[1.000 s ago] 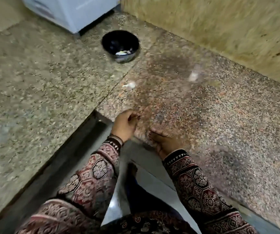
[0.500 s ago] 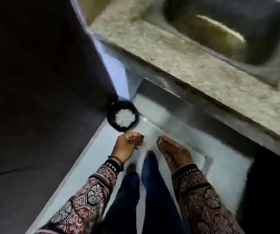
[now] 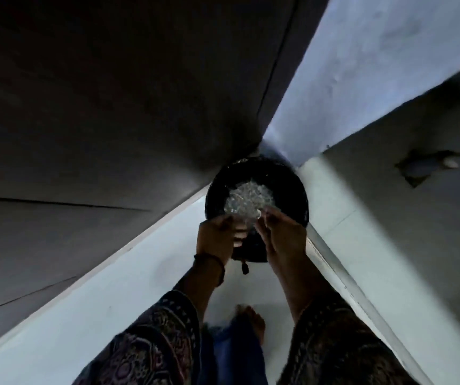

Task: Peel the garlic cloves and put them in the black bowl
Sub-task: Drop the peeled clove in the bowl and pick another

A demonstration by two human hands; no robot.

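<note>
The person stands over a black round container (image 3: pixel 292 179) that sits on the pale floor (image 3: pixel 112 309), in the corner beside a dark panel (image 3: pixel 98 107). Inside the container lies a heap of pale flakes (image 3: pixel 248 197), thin and a little shiny. If this container is the bowl of the task, I cannot tell. Both hands hang just above its near rim, close to each other. The left hand (image 3: pixel 216 240) has its fingers curled inward toward the other hand. A small pale scrap (image 3: pixel 244 222) shows just at its fingertips, between the two hands, but the view is dim and blurred. I cannot tell if the hand really pinches this scrap or only is near it. The right hand (image 3: pixel 283 240) is relaxed, and its fingers (image 3: pixel 272 218) lie nearly straight and point forward over the flakes, gripping nothing. A dark band (image 3: pixel 209 258) goes around the left wrist. Both arms wear patterned sleeves (image 3: pixel 151 343), and one bare foot (image 3: pixel 252 320) stands on the floor below the hands.
</note>
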